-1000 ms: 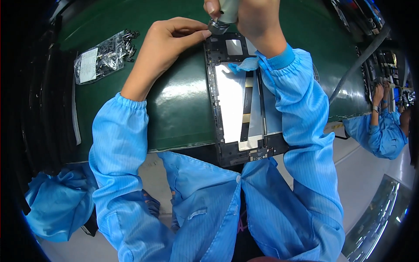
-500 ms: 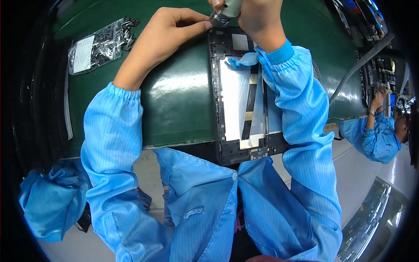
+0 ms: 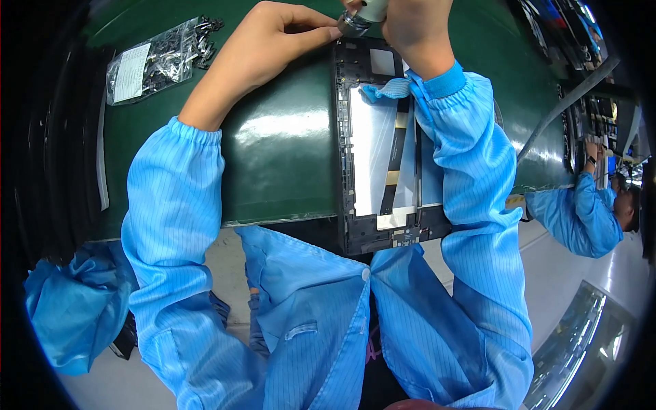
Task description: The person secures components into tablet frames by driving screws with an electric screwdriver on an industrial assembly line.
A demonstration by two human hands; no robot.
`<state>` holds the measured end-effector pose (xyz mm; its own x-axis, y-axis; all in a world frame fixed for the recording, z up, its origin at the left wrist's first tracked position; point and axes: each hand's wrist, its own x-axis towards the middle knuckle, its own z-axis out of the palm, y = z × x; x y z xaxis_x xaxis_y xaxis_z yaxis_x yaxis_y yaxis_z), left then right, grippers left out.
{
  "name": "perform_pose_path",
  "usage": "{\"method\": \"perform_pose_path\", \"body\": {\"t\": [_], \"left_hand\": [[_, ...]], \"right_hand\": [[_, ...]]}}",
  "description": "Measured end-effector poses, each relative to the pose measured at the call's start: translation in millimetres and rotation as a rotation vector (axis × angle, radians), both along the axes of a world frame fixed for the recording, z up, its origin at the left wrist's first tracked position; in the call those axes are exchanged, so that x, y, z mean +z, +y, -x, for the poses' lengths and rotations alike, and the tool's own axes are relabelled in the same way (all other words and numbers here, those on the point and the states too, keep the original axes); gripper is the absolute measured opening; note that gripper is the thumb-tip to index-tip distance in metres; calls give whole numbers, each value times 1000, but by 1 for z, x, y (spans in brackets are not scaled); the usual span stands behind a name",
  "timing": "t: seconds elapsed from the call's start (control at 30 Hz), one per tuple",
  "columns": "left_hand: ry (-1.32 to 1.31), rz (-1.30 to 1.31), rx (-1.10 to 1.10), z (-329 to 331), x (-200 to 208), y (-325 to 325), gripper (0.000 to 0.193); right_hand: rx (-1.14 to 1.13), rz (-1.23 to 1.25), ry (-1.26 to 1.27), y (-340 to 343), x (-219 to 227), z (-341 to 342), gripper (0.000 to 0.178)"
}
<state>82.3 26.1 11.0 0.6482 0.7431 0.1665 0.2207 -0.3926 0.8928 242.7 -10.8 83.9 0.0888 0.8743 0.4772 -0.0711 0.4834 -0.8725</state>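
An opened tablet-like device [image 3: 347, 164], with a black frame and a silvery inner plate, lies on the green table and juts past its near edge. My right hand [image 3: 418, 34] is wrapped around a screwdriver-like tool with a pale body and silver nose [image 3: 353, 23], held over the device's far left corner. Beside that nose my left hand [image 3: 277, 39] has thumb and forefinger pinched together at the corner; anything between them is too small to make out. The tool's tip and much of the device's right side are hidden, the latter behind my right sleeve.
A clear bag [image 3: 160, 65] of small black parts with a white label lies at the far left, parts spilling from its mouth. Black stacked shapes [image 3: 55, 157] line the left side. A grey cable [image 3: 570, 99] crosses at right, near a co-worker in blue [image 3: 581, 219].
The view has shifted slightly. Both hands and the tool remain at the device's far left corner, with the same pinch and grip.
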Motion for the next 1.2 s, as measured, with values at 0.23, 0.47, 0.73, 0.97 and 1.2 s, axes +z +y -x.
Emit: {"method": "perform_pose_path", "body": {"t": [0.23, 0.47, 0.73, 0.97, 1.2], "left_hand": [[28, -82, 2, 2, -2, 0, 25], [23, -60, -5, 5, -10, 3, 24], [16, 6, 19, 2, -9, 0, 24], [-53, -103, 31, 0, 0, -4, 27], [-436, -74, 726, 7, 45, -116, 19]], "right_hand": [[10, -16, 8, 0, -4, 2, 17], [23, -38, -140, 0, -1, 6, 19], [38, -13, -74, 3, -3, 6, 16], [25, -39, 64, 6, -2, 10, 14], [47, 99, -38, 4, -9, -5, 13]]}}
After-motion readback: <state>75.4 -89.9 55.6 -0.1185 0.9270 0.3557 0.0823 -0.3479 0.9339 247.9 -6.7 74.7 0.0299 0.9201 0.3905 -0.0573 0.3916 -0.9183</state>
